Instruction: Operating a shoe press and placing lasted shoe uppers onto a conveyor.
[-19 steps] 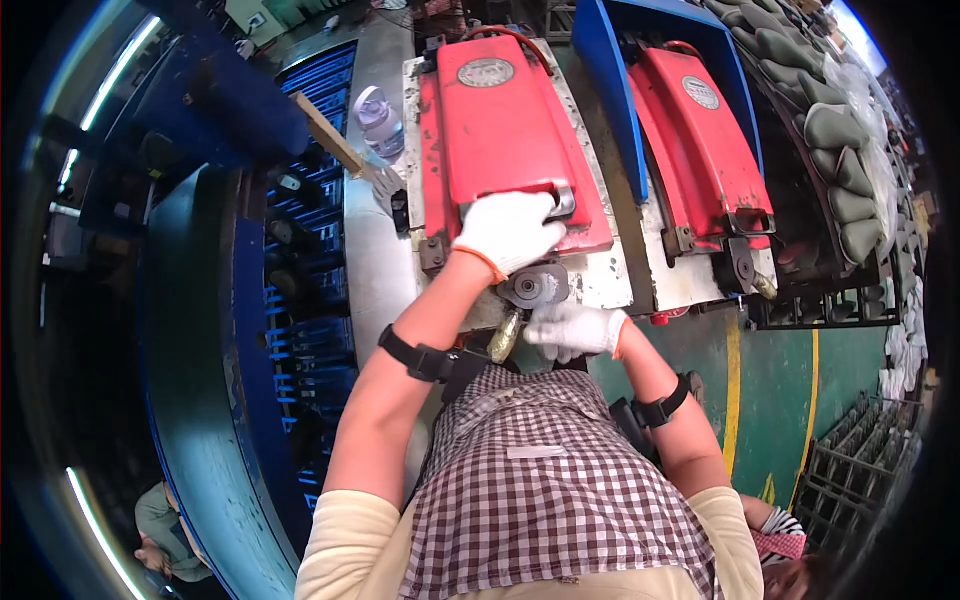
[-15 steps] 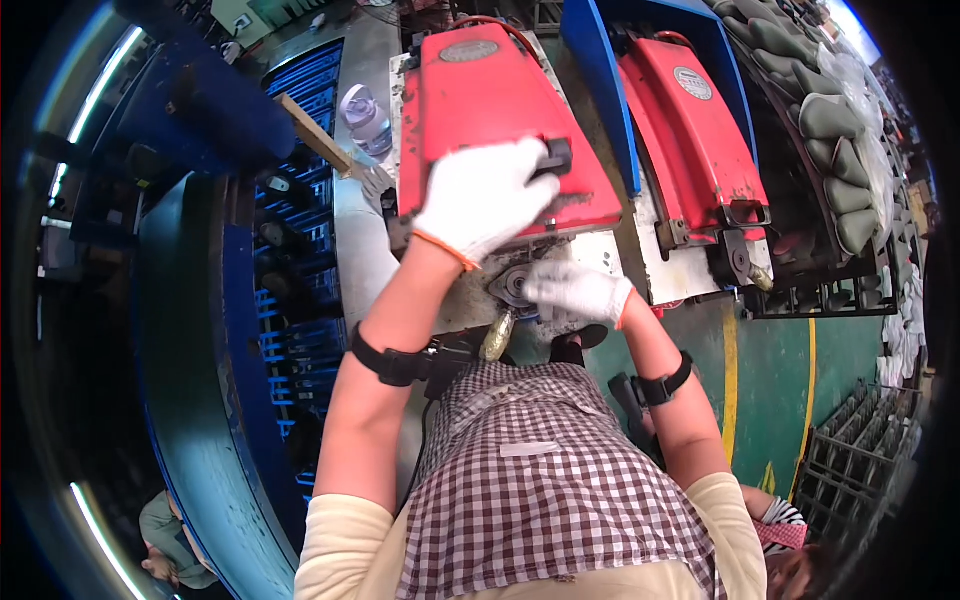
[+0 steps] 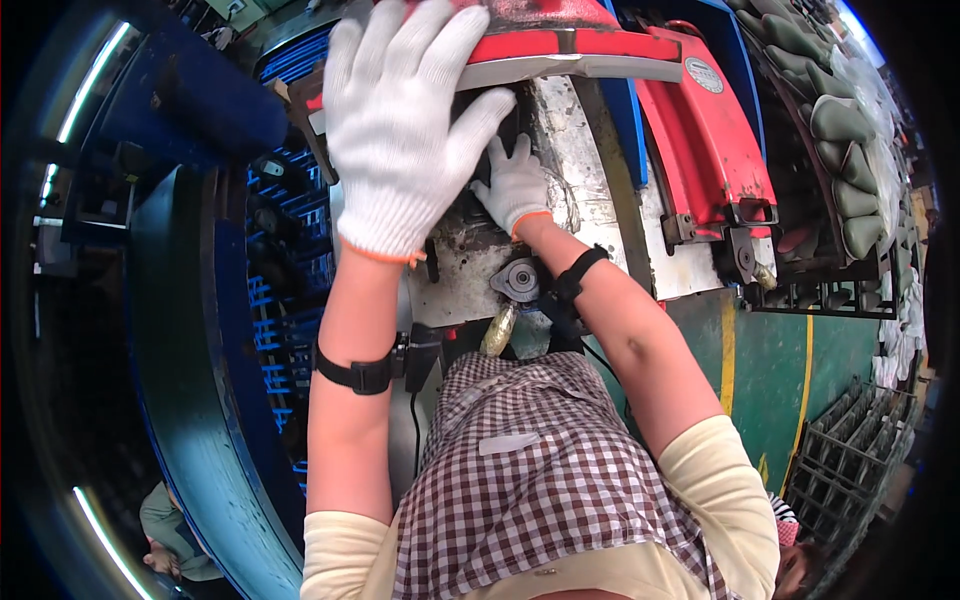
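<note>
The red machine cover (image 3: 610,45) is tilted up, its front edge now high in view. My left hand (image 3: 395,130), in a white knit glove with an orange cuff, is against the cover's left part with fingers spread, holding nothing visible. Beneath the raised cover, my right hand (image 3: 516,185), gloved alike, reaches over the dark opening of the machine with fingers apart. Whether its fingertips touch anything inside cannot be made out. Nearer to me, a round metal cam plate (image 3: 520,281) with a tape-wrapped handle (image 3: 498,330) sits at the front of the machine's metal bed (image 3: 590,150).
At the right stands a second machine with a red cover (image 3: 705,140) lowered. Beyond it, a rack carries grey-green shoe-like shapes (image 3: 842,120). A blue-edged conveyor (image 3: 190,380) runs along the left. A wire rack (image 3: 850,450) stands at lower right; another person (image 3: 785,545) shows nearby.
The red cover has swung up from its lowered position. My left hand has left the cover's black handle and risen with it. My right hand moved from the cam plate to under the cover.
</note>
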### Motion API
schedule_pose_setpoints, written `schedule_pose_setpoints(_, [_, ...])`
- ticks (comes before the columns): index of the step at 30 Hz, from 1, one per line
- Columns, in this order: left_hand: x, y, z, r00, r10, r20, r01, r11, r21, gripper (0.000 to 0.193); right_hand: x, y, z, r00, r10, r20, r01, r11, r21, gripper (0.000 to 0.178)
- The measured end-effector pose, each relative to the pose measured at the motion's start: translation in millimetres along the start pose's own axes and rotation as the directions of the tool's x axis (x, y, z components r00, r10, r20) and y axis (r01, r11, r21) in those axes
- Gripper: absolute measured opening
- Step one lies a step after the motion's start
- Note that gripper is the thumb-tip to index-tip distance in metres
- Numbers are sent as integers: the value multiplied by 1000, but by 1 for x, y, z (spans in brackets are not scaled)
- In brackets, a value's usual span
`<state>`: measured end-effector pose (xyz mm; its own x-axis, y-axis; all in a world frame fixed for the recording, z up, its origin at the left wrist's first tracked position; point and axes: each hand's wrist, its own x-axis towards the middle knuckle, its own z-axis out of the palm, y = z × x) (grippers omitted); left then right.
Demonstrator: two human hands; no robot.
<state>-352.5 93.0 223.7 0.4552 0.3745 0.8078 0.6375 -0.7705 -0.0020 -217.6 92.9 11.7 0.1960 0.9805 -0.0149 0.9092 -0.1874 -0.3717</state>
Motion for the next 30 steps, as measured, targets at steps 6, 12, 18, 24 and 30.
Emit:
schedule_pose_setpoints(6, [-102,3,-12,994,-88,-62,63,943,-326,47,12,67,11,968,-27,-249,98,955,279,83])
schedule_pose_setpoints(12, [-223,43,8,322,-736,595,767,-165,-620,63,-85,14,-39,915,-157,370,-393,-152,907,67])
schedule_pose_setpoints(18, [-233,42,-22,-8,-530,848,160,-838,-522,44,-135,-24,-28,873,-444,200,25,452,892,64])
schedule_pose_setpoints(24, [-333,14,-58,-349,-731,586,236,-674,-700,38,-131,14,-29,905,-410,-117,426,882,202,52])
schedule_pose_setpoints(30, [-505,-101,-81,-650,-667,364,339,-683,-647,34,-136,49,4,900,-341,-272,405,885,229,27])
